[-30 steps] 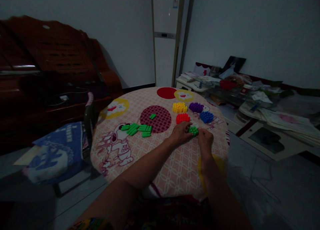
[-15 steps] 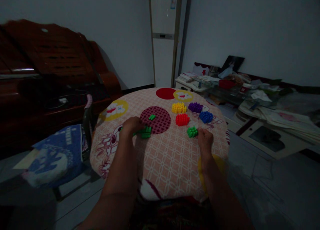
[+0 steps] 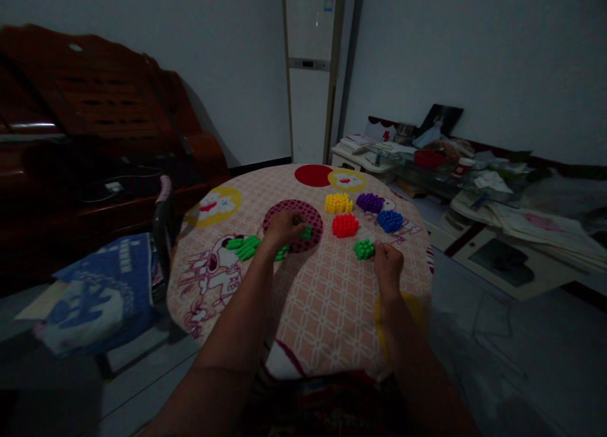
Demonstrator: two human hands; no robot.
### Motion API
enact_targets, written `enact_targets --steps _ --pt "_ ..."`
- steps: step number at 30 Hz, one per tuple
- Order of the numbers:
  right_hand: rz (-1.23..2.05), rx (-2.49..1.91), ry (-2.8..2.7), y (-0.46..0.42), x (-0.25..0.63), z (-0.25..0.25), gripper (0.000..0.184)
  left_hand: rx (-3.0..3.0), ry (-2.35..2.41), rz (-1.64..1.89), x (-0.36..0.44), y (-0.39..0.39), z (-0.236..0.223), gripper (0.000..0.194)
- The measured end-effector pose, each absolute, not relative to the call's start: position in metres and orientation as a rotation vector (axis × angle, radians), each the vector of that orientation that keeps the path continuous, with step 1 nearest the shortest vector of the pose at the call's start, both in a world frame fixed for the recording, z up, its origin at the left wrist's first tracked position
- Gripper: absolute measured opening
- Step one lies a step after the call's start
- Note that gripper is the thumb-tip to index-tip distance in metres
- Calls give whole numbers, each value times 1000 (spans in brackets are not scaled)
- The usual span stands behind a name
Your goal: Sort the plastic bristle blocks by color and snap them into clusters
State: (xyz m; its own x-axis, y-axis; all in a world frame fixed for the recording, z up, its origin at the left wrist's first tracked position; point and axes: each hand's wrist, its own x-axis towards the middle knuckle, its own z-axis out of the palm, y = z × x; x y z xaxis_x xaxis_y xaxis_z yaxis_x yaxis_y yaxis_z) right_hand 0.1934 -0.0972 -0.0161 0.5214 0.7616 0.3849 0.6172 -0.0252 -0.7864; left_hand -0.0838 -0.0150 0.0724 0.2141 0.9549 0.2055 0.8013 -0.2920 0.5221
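My left hand [image 3: 283,227] is closed around a loose green piece [image 3: 306,233] over the dark red dotted circle [image 3: 313,217] on the round table [image 3: 303,298]. More loose green pieces [image 3: 244,246] lie to its left. My right hand [image 3: 387,260] rests curled beside the green cluster [image 3: 364,249], its fingers touching it. Behind them sit the red cluster [image 3: 344,225], yellow cluster [image 3: 338,203], purple cluster [image 3: 370,202] and blue cluster [image 3: 390,221].
A chair with a blue cushion [image 3: 90,291] stands left of the table, before a dark wooden sofa [image 3: 95,140]. A low glass table [image 3: 441,165] piled with clutter and papers stands right. A white tall unit [image 3: 310,70] stands in the corner.
My left hand left the green cluster, went left to the loose green pieces, and now comes back rightward with one piece in it. My right hand stayed at the green cluster.
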Motion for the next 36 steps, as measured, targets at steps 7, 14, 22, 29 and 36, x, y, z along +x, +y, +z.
enact_targets --steps 7,14,22,29,36 --pt "167 -1700 -1169 -99 191 -12 43 2307 1304 708 20 -38 40 17" --pt "201 -1702 -1161 -99 191 -12 42 2158 1183 639 21 -39 27 33" --pt "193 -1714 -1159 -99 192 -13 42 2092 1093 615 21 -46 18 48" --pt "193 -1724 -1165 -97 194 -15 42 2156 1175 648 29 -48 21 42" --pt "183 -1724 -1165 -98 193 -15 42 2141 1178 745 35 -51 13 43"
